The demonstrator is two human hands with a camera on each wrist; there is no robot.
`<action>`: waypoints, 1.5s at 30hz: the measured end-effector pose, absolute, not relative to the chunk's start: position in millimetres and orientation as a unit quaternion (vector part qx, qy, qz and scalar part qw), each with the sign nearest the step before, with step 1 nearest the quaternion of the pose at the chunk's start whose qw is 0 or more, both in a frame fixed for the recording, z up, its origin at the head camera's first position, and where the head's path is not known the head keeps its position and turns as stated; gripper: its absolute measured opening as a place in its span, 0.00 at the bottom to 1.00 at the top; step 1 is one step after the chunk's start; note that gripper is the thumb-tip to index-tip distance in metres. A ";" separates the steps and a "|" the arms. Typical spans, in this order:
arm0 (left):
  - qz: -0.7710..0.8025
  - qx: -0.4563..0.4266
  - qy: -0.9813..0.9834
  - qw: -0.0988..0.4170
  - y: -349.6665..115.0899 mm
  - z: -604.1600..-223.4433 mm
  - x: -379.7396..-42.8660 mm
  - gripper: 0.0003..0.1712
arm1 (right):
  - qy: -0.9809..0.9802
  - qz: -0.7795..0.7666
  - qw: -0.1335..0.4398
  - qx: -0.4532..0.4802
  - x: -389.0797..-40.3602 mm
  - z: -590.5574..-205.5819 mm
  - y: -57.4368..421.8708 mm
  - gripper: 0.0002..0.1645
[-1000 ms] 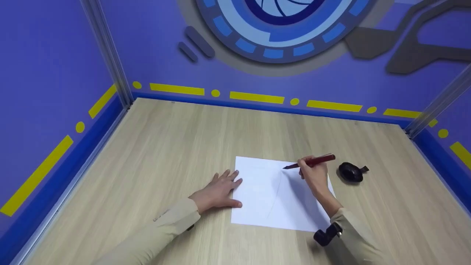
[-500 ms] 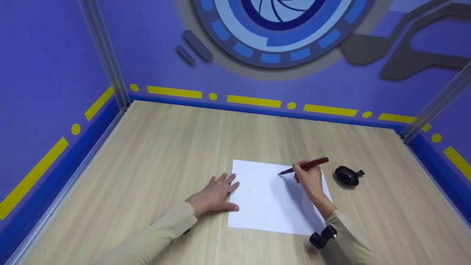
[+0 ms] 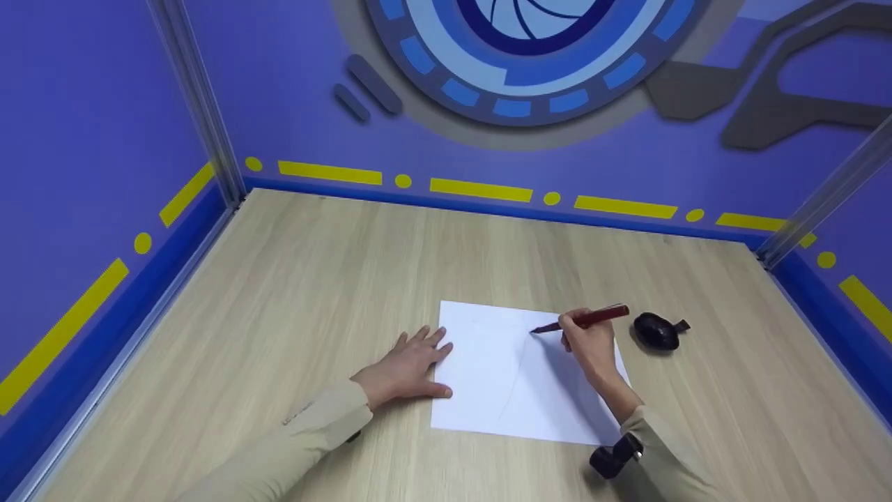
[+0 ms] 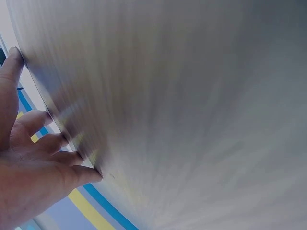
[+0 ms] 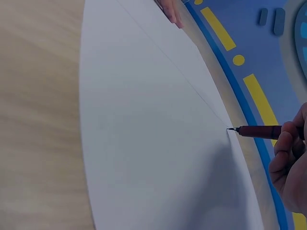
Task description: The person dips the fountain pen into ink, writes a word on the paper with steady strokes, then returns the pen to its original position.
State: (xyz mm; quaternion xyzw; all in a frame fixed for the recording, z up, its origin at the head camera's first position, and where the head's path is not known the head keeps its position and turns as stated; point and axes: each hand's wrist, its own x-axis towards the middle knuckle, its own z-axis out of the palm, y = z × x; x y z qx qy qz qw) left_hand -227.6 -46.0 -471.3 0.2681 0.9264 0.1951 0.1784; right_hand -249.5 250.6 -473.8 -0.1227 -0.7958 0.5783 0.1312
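A white sheet of paper (image 3: 474, 390) lies on the wooden table, with a thin line (image 5: 168, 60) drawn across it. My right hand (image 3: 591, 343) pinches a dark red pen (image 3: 592, 316), its dark tip at the paper near the upper end of that line. In the right wrist view the same pen (image 5: 259, 132) points left, its nib right at the sheet. My left hand (image 3: 408, 369) is spread flat, fingertips and thumb on the paper's left edge. The left wrist view shows this hand (image 4: 38, 153) with its fingers apart on the surface.
A small glossy black object (image 3: 656, 332) with a short tab sits right of the paper. Beyond the wooden table (image 3: 334, 265) stand blue-purple printed walls (image 3: 293, 104) with metal corner posts (image 3: 202, 104). A black wrist camera (image 3: 613, 457) hangs at my right cuff.
The whole view has shifted slightly. My right hand and the pen dipped left a little, then came back slightly right, the tip staying near the line's upper end. My left hand stays put.
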 end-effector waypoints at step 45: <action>0.203 0.269 0.924 0.182 -46.4 -472.4 -228.9 0.47 | -0.789 0.587 0.108 -0.145 -217.4 -472.2 273.7 0.04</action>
